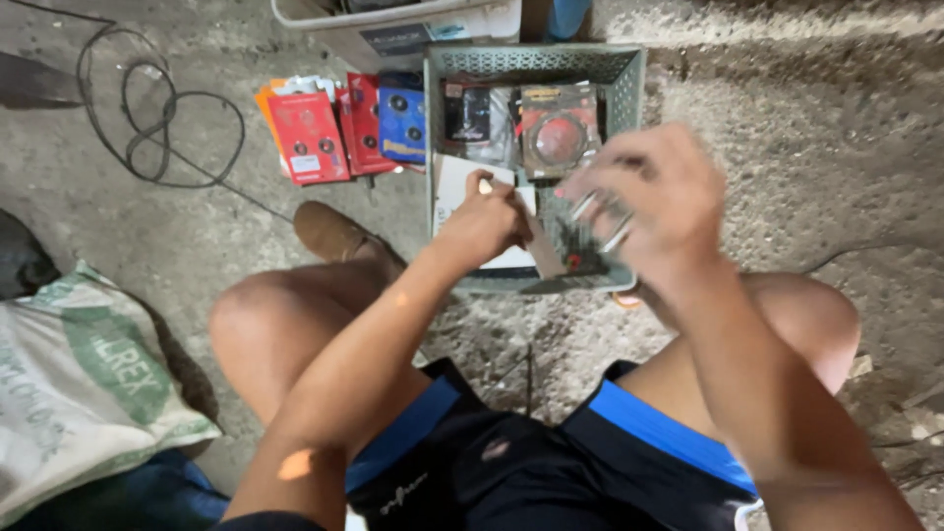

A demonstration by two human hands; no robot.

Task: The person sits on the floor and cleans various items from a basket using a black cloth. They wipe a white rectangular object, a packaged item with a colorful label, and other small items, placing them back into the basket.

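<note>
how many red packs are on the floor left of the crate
2 clearly: one red pack at the front of the row, another red pack between it and the blue pack. Orange edges behind may hide more.

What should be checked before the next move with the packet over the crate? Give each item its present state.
1. Left hand has a firm hold on the flat packet: ok, fingers closed on its upper edge.
2. Right hand has a secure hold on the metal ring piece: cannot tell, the hand is blurred.
3. Both hands are over the grey-green crate: ok.
4. Crate sits flat on the concrete floor: ok.
5. Red and blue packets are out of the hands' way: ok, they lie left of the crate.
6. Black cable is away from the legs: ok.
</note>
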